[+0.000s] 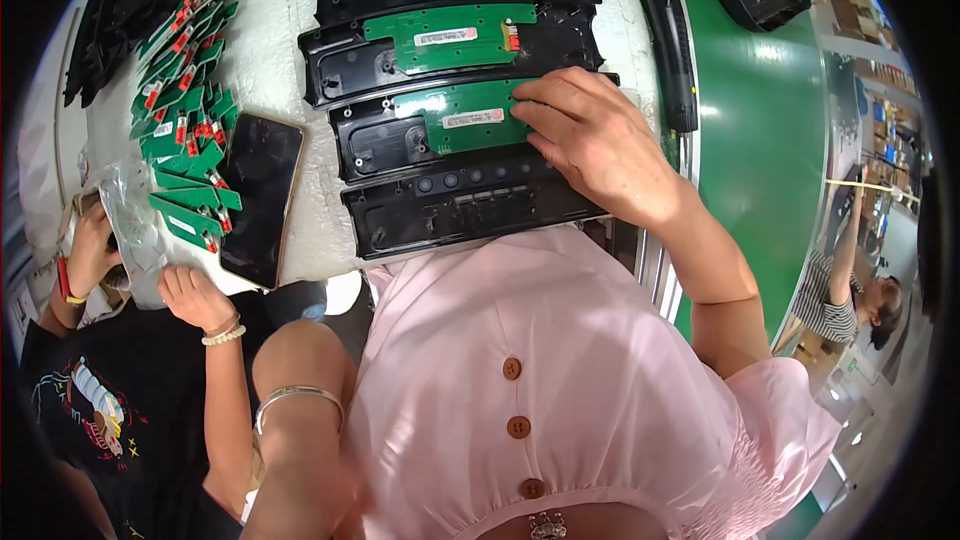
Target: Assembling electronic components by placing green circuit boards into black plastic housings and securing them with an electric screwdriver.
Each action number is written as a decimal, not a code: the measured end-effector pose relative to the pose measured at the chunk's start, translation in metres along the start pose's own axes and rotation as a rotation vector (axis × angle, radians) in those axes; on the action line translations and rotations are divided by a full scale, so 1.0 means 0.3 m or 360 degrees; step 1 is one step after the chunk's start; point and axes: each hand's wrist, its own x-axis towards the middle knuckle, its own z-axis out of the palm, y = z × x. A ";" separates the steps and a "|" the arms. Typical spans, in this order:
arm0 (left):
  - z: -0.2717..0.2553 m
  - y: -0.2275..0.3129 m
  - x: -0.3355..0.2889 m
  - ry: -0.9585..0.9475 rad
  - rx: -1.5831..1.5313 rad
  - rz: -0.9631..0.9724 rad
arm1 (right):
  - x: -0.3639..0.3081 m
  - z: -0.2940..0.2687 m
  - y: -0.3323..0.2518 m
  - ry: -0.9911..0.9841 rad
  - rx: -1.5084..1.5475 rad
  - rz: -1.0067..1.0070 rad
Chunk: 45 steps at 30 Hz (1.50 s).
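Observation:
My right hand (605, 145) is bent over the right end of a green circuit board (465, 120), its fingers curled and closed on that end. The board lies in a long black plastic housing (385, 148), the third from the far side. My fingers hide the board's right end. Nearest me is another black housing (440, 220) with round and rectangular openings and no board showing. Two farther housings hold green boards (440, 40) with white labels and red-and-yellow connectors. At the lower left is my left hand (303, 365), below a silver bangle; its fingers are hidden.
A heap of green boards (190, 130) with red connectors lies on the left of the white padded table (280, 30), beside a dark phone (262, 200). A co-worker's hands (195, 298) are near a clear plastic bag (130, 220). A black tool (672, 50) lies along the right edge.

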 end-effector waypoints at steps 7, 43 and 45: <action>-0.012 0.102 -0.088 0.0772 0.0046 -0.1211 | -0.011 0.020 0.021 0.0062 0.0029 -0.0081; -0.023 0.277 -0.394 -0.1046 0.1798 -0.2080 | -0.164 0.094 -0.132 0.0227 0.0019 -0.0151; -0.007 0.273 -0.400 -0.1210 0.1838 -0.2013 | -0.171 0.090 -0.130 0.0230 0.0063 -0.0125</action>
